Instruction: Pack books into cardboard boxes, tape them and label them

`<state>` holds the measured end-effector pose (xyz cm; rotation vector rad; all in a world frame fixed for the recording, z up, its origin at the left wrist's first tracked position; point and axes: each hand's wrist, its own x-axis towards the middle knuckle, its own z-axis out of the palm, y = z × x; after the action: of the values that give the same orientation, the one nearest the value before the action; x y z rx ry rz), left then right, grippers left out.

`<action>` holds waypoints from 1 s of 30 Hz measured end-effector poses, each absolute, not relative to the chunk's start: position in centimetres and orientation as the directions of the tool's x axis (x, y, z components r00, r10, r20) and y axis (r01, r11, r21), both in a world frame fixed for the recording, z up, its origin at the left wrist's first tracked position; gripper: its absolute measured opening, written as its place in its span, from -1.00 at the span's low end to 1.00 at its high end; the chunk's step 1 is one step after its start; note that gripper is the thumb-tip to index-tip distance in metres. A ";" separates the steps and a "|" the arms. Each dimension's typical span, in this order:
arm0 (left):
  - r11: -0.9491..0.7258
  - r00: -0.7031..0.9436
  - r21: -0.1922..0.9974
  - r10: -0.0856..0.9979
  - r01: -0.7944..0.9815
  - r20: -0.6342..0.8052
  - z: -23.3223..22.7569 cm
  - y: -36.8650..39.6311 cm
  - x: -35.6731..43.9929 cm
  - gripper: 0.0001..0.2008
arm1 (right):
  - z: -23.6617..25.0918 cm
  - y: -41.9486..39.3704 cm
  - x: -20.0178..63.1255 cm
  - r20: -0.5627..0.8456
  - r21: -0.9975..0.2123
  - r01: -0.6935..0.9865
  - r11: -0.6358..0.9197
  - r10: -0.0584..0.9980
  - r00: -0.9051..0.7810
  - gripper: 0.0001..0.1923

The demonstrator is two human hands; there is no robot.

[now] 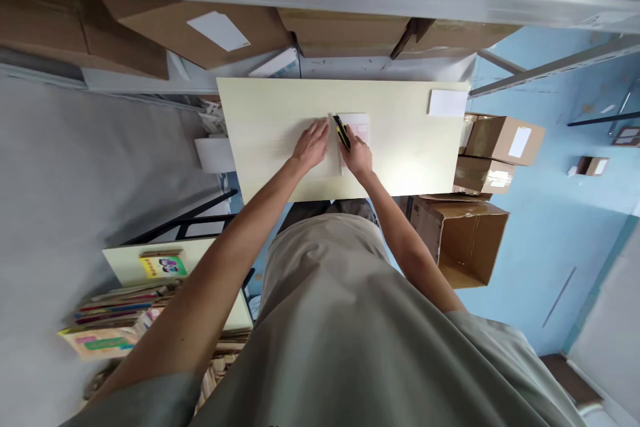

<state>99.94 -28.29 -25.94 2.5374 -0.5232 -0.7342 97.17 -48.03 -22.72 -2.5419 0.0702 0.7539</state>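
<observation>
On a pale cream tabletop (400, 153) lies what looks like an open booklet (359, 121), with a pinkish printed block on its right side. My left hand (313, 144) rests flat on the paper to the left, fingers stretched out and holding nothing. In my right hand (358, 155) is a black and yellow utility knife (343, 132), its tip pointing away from me near the middle fold. The fingers of that hand are closed around the handle, and it sits over the booklet's right side. Whether the blade touches the paper is too small to tell.
A stack of white paper (447, 103) lies at the table's far right corner. Cardboard boxes (350, 33) stand on a shelf behind the table. More boxes (505, 140) and an open carton (473, 240) are at the right. Piled books (120, 310) sit at lower left.
</observation>
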 end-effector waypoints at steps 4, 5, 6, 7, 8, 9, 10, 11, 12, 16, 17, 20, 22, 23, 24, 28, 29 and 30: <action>-0.809 0.734 0.505 -0.534 -0.300 -0.419 -26.1 -27.3 100.8 -0.11 | -22.9 -46.1 98.2 -0.566 -0.351 -0.208 -0.913 0.029 0.824 -0.25; -0.807 0.727 0.502 -0.542 -0.311 -0.422 -26.0 -27.2 100.8 -0.11 | -22.9 -45.8 98.2 -0.577 -0.329 -0.213 -0.920 0.018 0.816 -0.26; -0.806 0.720 0.497 -0.548 -0.320 -0.425 -26.0 -27.2 100.9 -0.12 | -22.9 -45.4 98.2 -0.586 -0.309 -0.218 -0.926 0.005 0.810 -0.26; -0.806 0.715 0.493 -0.553 -0.329 -0.427 -25.9 -27.2 101.0 -0.13 | -22.9 -45.2 98.1 -0.594 -0.290 -0.223 -0.931 -0.008 0.805 -0.26; -0.804 0.711 0.490 -0.558 -0.337 -0.428 -25.8 -27.2 101.0 -0.13 | -22.9 -44.9 98.0 -0.598 -0.273 -0.229 -0.934 -0.022 0.801 -0.26; -0.803 0.706 0.488 -0.563 -0.343 -0.430 -25.7 -27.3 101.1 -0.14 | -22.9 -44.7 97.9 -0.602 -0.257 -0.235 -0.937 -0.035 0.797 -0.26; -0.802 0.703 0.488 -0.565 -0.344 -0.433 -25.6 -27.3 101.1 -0.14 | -22.9 -44.5 97.7 -0.607 -0.243 -0.241 -0.940 -0.047 0.794 -0.26; -0.802 0.701 0.489 -0.565 -0.342 -0.436 -25.6 -27.4 101.2 -0.14 | -22.8 -44.3 97.5 -0.610 -0.228 -0.247 -0.942 -0.059 0.790 -0.27; -0.802 0.700 0.493 -0.564 -0.337 -0.438 -25.6 -27.5 101.2 -0.14 | -22.7 -44.1 97.4 -0.614 -0.213 -0.252 -0.944 -0.071 0.786 -0.27; -0.795 0.706 0.529 -0.556 -0.297 -0.438 -25.9 -27.8 101.4 -0.15 | -22.3 -43.3 96.5 -0.617 -0.174 -0.270 -0.947 -0.109 0.779 -0.27; -0.792 0.709 0.540 -0.554 -0.285 -0.437 -26.0 -27.9 101.4 -0.16 | -22.2 -43.1 96.3 -0.615 -0.174 -0.274 -0.946 -0.113 0.781 -0.26; -0.778 0.721 0.574 -0.549 -0.256 -0.423 -26.4 -28.1 101.3 -0.17 | -22.1 -42.9 95.3 -0.605 -0.183 -0.274 -0.944 -0.111 0.788 -0.24; -0.766 0.730 0.594 -0.549 -0.246 -0.406 -26.6 -28.2 101.3 -0.16 | -22.0 -42.9 94.6 -0.600 -0.184 -0.269 -0.945 -0.109 0.792 -0.23; -0.762 0.732 0.600 -0.550 -0.243 -0.402 -26.7 -28.3 101.2 -0.15 | -21.9 -42.9 94.2 -0.599 -0.182 -0.268 -0.946 -0.109 0.793 -0.23; -0.761 0.731 0.603 -0.549 -0.239 -0.404 -26.7 -28.3 101.2 -0.15 | -21.8 -42.9 93.8 -0.599 -0.178 -0.269 -0.947 -0.113 0.793 -0.23; -0.761 0.719 0.599 -0.559 -0.247 -0.413 -26.8 -28.2 101.2 -0.11 | -21.6 -42.7 92.4 -0.610 -0.145 -0.284 -0.948 -0.140 0.780 -0.22; -0.759 0.717 0.596 -0.566 -0.262 -0.406 -27.0 -28.1 101.3 -0.09 | -21.5 -42.6 92.1 -0.613 -0.137 -0.285 -0.949 -0.145 0.777 -0.23; -0.756 0.715 0.592 -0.575 -0.278 -0.399 -27.1 -28.0 101.3 -0.06 | -21.5 -42.5 91.7 -0.615 -0.130 -0.286 -0.949 -0.149 0.774 -0.23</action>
<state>101.29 -28.04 -27.12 2.4195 -0.6504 -0.7936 91.73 -42.54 -21.53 -2.7522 0.3421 0.9271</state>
